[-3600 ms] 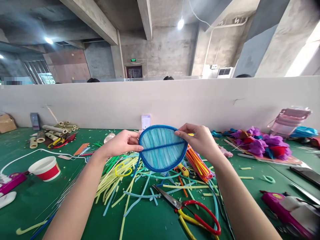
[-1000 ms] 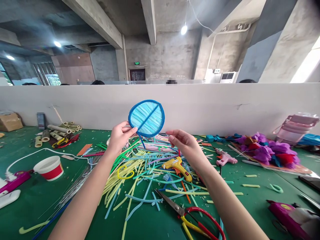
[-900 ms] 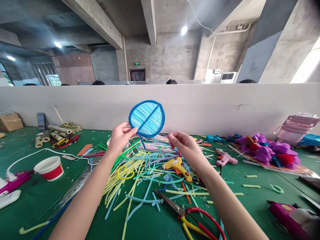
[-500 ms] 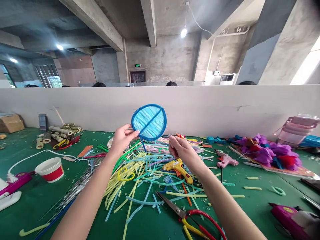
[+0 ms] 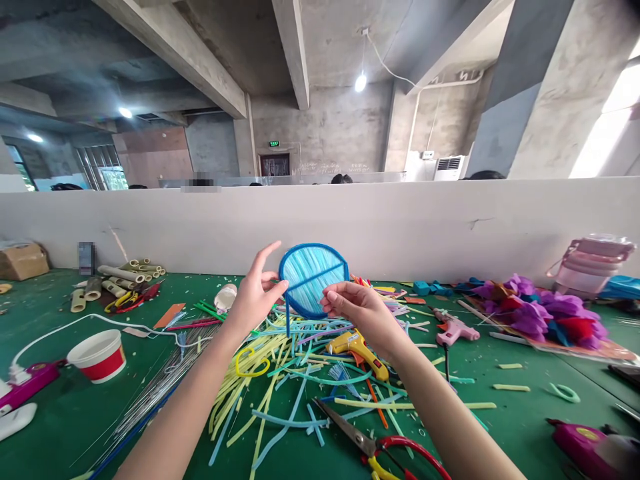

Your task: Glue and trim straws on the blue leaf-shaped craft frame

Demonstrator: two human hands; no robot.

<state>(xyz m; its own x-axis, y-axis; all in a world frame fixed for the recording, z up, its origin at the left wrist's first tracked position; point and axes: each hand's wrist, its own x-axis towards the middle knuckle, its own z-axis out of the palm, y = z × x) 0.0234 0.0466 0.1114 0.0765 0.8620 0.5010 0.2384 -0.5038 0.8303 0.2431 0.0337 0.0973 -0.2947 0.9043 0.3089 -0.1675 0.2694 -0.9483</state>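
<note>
A blue leaf-shaped piece [image 5: 313,263] is held up over the middle of the table, with a dark blue rim, a midrib, a short stem and light blue strands filling it. My left hand [image 5: 257,287] pinches its left edge near the stem, index finger raised. At the lower right edge, my right hand [image 5: 363,310] grips the rim between thumb and fingers. Beneath lie many pipe cleaners [image 5: 250,380] in yellow, blue and green. A yellow glue gun [image 5: 357,350] rests below my right hand, and scissors [image 5: 370,443] with red and yellow handles lie nearer to me.
On the left are a paper cup [image 5: 97,357], a power strip [image 5: 35,387] with a white cable, and bamboo pieces [image 5: 120,277]. To the right lie a pink glue gun [image 5: 455,328], purple flowers [image 5: 540,310] and a pink bottle [image 5: 593,263]. A low partition [image 5: 425,227] stands behind.
The leaf piece has moved right and down and turned slightly. My right hand, apart from it before, now grips its lower right edge. My left index finger has lifted.
</note>
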